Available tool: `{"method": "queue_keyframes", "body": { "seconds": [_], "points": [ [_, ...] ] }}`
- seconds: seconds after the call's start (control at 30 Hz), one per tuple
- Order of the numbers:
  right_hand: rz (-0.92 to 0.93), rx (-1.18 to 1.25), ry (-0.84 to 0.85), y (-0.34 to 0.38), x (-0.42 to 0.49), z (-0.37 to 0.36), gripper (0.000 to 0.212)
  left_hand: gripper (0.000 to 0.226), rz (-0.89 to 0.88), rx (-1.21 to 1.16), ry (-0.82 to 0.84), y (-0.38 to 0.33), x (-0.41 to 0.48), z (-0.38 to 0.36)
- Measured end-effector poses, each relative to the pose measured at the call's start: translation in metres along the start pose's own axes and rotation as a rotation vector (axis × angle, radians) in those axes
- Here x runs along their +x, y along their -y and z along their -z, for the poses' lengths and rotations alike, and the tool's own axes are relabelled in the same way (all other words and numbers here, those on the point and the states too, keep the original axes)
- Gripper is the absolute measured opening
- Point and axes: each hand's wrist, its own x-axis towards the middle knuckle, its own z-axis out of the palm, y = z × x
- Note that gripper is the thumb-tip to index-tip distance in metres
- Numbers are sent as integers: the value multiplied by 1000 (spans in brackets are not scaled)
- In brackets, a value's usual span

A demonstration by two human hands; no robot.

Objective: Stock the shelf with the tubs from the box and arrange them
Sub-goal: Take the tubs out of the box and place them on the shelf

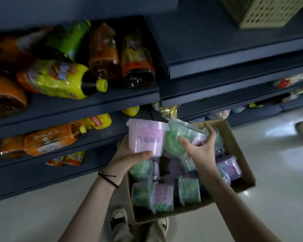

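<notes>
Dark shelves (217,55) hold bottles (59,79) but no tubs yet, while the cardboard box (241,151) on the floor remains nearly full. The left hand (129,154) grips a pink tub (147,137) above the box's left edge; the right hand (201,145), fingers curled, clasps a green tub (180,137). The pink label's characters read partly "衣凝".

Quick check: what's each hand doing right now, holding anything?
Left hand: grip closed around the pink tub, lifted above the box.
Right hand: fingers wrapped on the green tub, tilted, held beside the pink one.
</notes>
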Motion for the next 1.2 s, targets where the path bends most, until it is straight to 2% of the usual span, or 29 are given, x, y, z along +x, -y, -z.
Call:
{"method": "queue_keyframes", "body": {
  "seconds": [0.07, 0.13, 0.27, 0.47, 0.6, 0.67, 0.77, 0.93, 1.07, 1.2],
  "points": [
    [58, -19, 22, 31, -5, 8, 94, 66, -90, 24, 34, -39, -11, -4],
    [131, -6, 46, 68, -19, 12, 93, 80, -165, 28, 19, -76, -24, -6],
    [236, -5, 80, 129, -49, 12, 94, 106, -203, 0, -72, -141, -58, -3],
    [362, 32, 211, 213, -90, -17, 115, 90, -347, 56, -125, -220, -118, 17],
    [459, 45, 336, 257, -122, -52, 108, 107, -386, 52, -185, -256, -153, 58],
    [504, 76, 364, 274, -140, -78, 99, 114, -408, 40, -225, -271, -172, 82],
    [561, 66, 366, 292, -167, -129, 105, 117, -448, 8, -329, -290, -208, 119],
    [594, 71, 391, 301, -222, -235, 114, 84, -469, 6, -452, -302, -270, 207],
    [619, 64, 416, 302, -264, -321, 108, 75, -480, 31, -559, -305, -308, 283],
    [596, 7, 440, 300, -293, -389, 108, 83, -452, 74, -631, -302, -330, 352]
  ]
}}
